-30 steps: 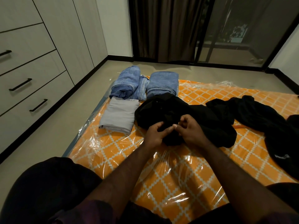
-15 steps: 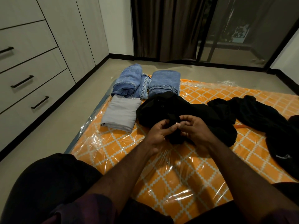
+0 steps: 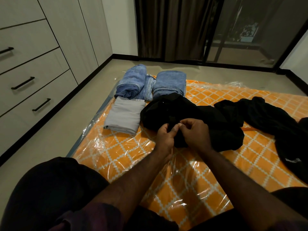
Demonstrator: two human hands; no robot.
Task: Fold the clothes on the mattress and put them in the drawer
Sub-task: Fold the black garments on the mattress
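A crumpled black shirt (image 3: 200, 117) lies in the middle of the orange patterned mattress (image 3: 133, 152), which is wrapped in clear plastic. My left hand (image 3: 164, 139) and my right hand (image 3: 195, 134) meet at its near edge, both pinching the black fabric between thumb and fingers. Left of the shirt lies a folded grey garment (image 3: 124, 116). Behind it are folded blue jeans (image 3: 131, 82) and a second folded pair of jeans (image 3: 170, 84). More loose black clothes (image 3: 266, 117) sprawl to the right. Closed drawers (image 3: 33, 90) with black handles line the left wall.
Bare floor runs between the mattress and the drawer wall on the left. A dark curtain (image 3: 170, 27) and a glass sliding door (image 3: 250, 30) stand beyond the mattress. My knees in dark trousers (image 3: 50, 189) fill the near edge of the view.
My hands have stayed together on the black shirt's near edge, working the fabric between the fingertips. The clothes around it have not moved.
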